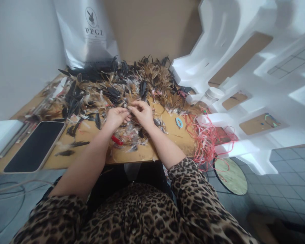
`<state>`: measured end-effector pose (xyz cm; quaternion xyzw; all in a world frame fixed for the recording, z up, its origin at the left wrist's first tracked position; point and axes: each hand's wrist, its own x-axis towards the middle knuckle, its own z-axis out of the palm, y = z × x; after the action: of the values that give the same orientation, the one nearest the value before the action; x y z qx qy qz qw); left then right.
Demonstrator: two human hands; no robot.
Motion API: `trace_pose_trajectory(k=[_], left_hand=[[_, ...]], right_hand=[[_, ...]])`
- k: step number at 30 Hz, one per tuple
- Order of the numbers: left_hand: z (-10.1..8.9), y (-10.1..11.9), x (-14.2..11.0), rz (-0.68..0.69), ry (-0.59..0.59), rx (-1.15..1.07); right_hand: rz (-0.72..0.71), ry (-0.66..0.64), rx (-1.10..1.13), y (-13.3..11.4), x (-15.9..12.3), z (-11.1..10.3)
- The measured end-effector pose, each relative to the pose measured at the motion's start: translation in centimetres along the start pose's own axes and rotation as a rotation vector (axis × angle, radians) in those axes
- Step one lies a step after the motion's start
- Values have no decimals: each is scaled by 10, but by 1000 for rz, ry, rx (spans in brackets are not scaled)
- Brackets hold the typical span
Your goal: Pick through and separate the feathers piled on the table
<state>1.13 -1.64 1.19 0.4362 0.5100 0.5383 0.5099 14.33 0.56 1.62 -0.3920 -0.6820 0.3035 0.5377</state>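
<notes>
A big heap of black, brown and pale feathers (pixel 122 84) covers the far half of a low wooden board (pixel 147 154). My left hand (pixel 115 118) and my right hand (pixel 143 112) meet fingertip to fingertip over the near edge of the heap. Both are curled into a pinch on small feathers (pixel 129 109) held between them. A red-handled tool (pixel 117 140) lies on the board just under my left wrist, partly hidden by my arm. Loose feather scraps (pixel 134 135) lie below my hands.
A dark phone or tablet (pixel 35 145) lies at the board's left. Red string (pixel 208 135) tangles at the right edge, with a blue ring (pixel 179 122) beside it. A white jar (pixel 211 95) and white foam packing (pixel 244 67) stand right. A silver bag (pixel 87 34) leans behind.
</notes>
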Motion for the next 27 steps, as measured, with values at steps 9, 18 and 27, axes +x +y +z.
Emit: trace_pose_trajectory(k=[9,18,27], left_hand=[[-4,-4,2,-99,-102,-108],[-14,4,4,-366,-254,-625],[-16,6,3,-464,-263,-723]], right_hand=[[95,-9,191,-1,3,0],[404,-77,589,6,10,-2],[474,-96,739,5,11,-3]])
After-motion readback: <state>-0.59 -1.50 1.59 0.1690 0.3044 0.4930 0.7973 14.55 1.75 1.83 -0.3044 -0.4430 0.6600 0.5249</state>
